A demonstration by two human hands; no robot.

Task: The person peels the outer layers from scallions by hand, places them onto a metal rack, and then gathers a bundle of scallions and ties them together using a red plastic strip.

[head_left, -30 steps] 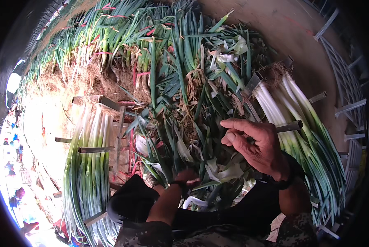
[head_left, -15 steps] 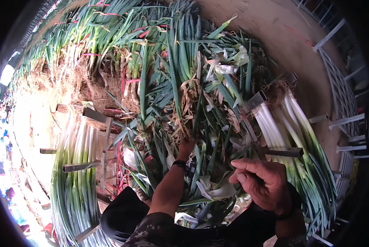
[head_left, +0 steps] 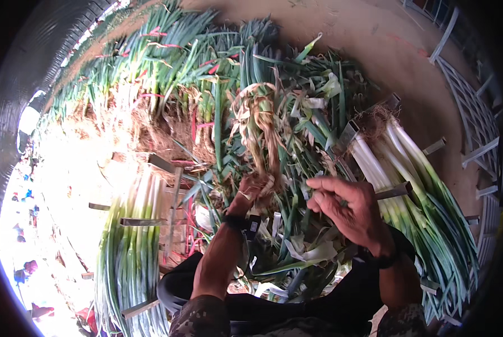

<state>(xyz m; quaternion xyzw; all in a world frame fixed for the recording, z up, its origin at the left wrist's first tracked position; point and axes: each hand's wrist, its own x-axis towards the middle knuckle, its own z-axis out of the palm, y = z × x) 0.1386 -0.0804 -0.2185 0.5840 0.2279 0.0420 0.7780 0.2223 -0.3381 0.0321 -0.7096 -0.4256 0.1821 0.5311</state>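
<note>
My left hand (head_left: 255,190) is closed round the root end of several long green onions (head_left: 264,126). Dry brown outer leaves wrap their lower stalks, and their green tops point away from me over the pile. To the right, my right hand (head_left: 346,210) hovers above loose trimmings, thumb and forefinger pressed together. Whether anything small is pinched there I cannot make out. Peeled leaves and white skins (head_left: 313,250) lie under and between both hands. A band with a small dark device (head_left: 250,224) sits on my left wrist.
Cleaned green onions (head_left: 130,224) rest in a metal rack at left, and more cleaned ones (head_left: 417,185) in a rack at right. Untrimmed bundles with red ties (head_left: 156,95) line the far side. A white metal lattice (head_left: 465,106) stands at far right.
My left hand has drawn the brown-leaved green onions up and nearer, out of the pile. My right hand stays pinched and has shifted slightly farther away. The view has swung a little left.
</note>
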